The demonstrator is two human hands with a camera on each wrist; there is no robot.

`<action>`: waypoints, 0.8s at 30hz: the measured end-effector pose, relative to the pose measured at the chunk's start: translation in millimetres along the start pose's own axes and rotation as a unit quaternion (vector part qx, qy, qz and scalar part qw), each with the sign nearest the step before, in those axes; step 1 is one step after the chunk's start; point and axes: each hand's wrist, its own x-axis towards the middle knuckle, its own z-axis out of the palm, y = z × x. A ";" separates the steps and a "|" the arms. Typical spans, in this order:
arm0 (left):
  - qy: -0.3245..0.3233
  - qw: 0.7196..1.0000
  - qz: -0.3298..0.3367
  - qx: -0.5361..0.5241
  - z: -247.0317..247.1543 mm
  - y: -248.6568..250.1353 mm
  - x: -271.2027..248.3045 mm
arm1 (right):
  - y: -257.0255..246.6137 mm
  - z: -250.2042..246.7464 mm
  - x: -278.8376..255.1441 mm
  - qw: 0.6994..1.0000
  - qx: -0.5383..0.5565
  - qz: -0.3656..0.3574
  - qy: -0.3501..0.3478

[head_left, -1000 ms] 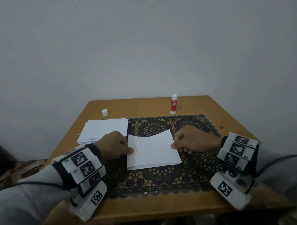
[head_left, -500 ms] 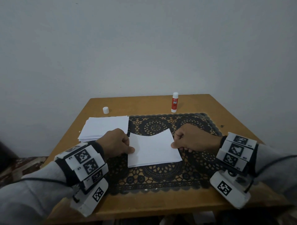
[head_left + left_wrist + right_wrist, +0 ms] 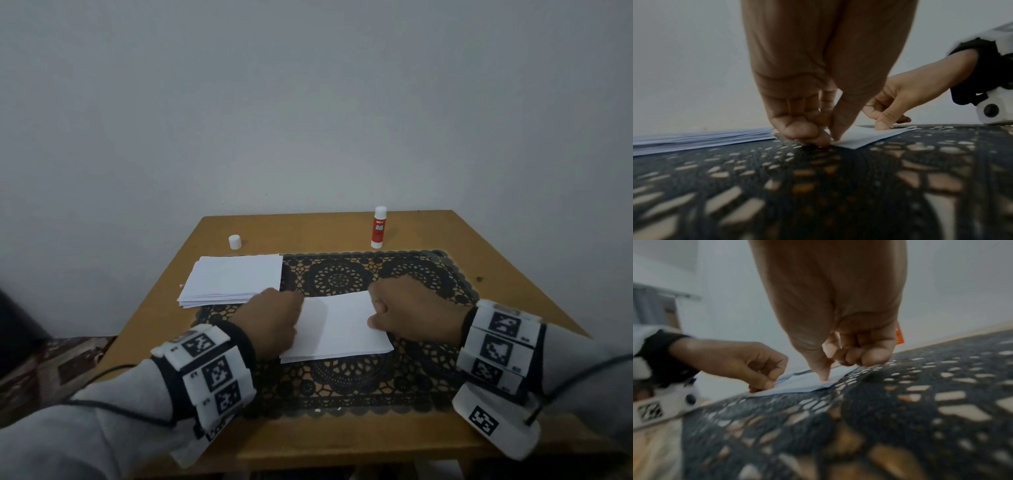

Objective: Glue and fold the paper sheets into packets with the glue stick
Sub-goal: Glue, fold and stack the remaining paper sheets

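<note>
Presently, item one: the folded white paper sheet, lying on the dark openwork lace mat in the middle of the tan wooden surface. Your left hand pinches its left edge between thumb and curled fingers; your right hand pinches the right edge the same way, thumb tip pressed down on top. Judge it featherlight, limp and easily creased: take it at the edges, near the corners, and press flat rather than tug, as it could slide on the mat or buckle in the middle. Item two: the stack of plain white paper sheets, squared, thin-edged, just left of the mat and overlapping its border. Item three: the upright cylindrical glue stick with red label, rigid and smooth plastic, standing uncapped at the far edge; likely tippy, so grasp the barrel. Item four: the small white plastic cap, far left, well apart from the stick.
</note>
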 end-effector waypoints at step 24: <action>-0.094 0.993 0.075 -0.015 -5.4 -0.7 2.9 | -0.8 -9.1 -9.3 0.988 -0.084 -0.030 -0.122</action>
